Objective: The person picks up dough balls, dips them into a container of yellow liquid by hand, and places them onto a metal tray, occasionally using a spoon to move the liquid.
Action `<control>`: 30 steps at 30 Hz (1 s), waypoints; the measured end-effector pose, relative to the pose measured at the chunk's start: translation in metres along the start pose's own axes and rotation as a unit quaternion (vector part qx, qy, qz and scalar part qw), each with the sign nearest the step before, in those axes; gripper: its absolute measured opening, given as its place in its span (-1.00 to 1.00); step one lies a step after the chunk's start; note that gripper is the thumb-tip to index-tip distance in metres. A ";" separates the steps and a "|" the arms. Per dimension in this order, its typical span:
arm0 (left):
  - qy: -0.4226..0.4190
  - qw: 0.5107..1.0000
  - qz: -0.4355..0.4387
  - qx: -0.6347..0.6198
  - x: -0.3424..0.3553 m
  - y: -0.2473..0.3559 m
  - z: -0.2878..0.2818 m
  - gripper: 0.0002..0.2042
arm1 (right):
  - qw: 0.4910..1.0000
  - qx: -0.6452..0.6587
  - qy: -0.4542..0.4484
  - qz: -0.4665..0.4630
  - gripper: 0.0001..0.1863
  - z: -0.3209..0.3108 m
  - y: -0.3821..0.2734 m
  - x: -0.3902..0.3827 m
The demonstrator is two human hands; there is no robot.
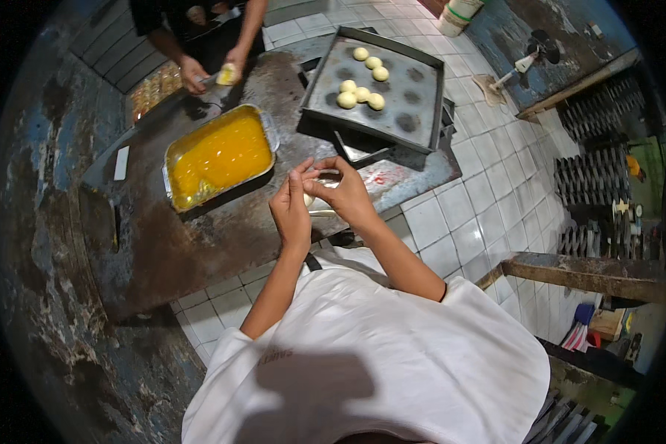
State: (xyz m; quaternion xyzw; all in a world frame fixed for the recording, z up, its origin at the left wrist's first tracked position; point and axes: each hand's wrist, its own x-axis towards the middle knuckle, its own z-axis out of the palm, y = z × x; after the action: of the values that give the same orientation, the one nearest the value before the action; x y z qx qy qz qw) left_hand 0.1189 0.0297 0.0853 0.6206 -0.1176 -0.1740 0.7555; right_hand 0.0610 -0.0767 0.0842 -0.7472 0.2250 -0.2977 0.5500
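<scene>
My left hand (292,207) and my right hand (348,194) meet over the near edge of the table, their fingertips drawn together. Between them shows a small piece of pale dough (308,200), mostly hidden by the fingers. Something whitish with a thin rim (323,213) lies just below the hands, too covered to name. To the left is a foil-coloured rectangular pan (167,172) of glossy yellow-orange filling (226,152), scooped down at its near left corner. Beyond my hands a dark square baking tray (399,122) carries several round pale dough balls (362,95) in two groups.
Across the worn metal table (222,248), a co-worker's hands (200,74) hold a scraper-like tool with a yellow lump (227,74). A white rectangular piece (121,163) lies at the table's left. Dark racks (592,177) and a wooden beam (584,276) stand to the right.
</scene>
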 end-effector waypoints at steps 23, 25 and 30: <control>0.207 0.946 -0.128 0.215 -0.027 -0.041 -0.078 -0.76 | 0.938 -0.330 -0.033 0.103 -0.46 -0.236 0.262 0.238; 0.237 0.942 -0.137 0.193 -0.038 -0.054 -0.097 -0.77 | 0.942 -0.334 0.019 -0.028 -0.43 -0.224 0.320 0.245; 0.275 0.932 -0.113 0.209 -0.056 -0.048 -0.090 -0.79 | 0.858 -0.502 -0.103 0.005 -0.21 -0.190 0.324 0.240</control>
State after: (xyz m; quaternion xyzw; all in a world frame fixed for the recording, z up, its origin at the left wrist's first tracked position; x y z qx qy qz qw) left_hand 0.0980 0.1254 0.0227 0.7970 0.1317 -0.0520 0.5871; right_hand 0.0998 -0.4619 -0.1363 -0.9474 0.2894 -0.0626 0.1215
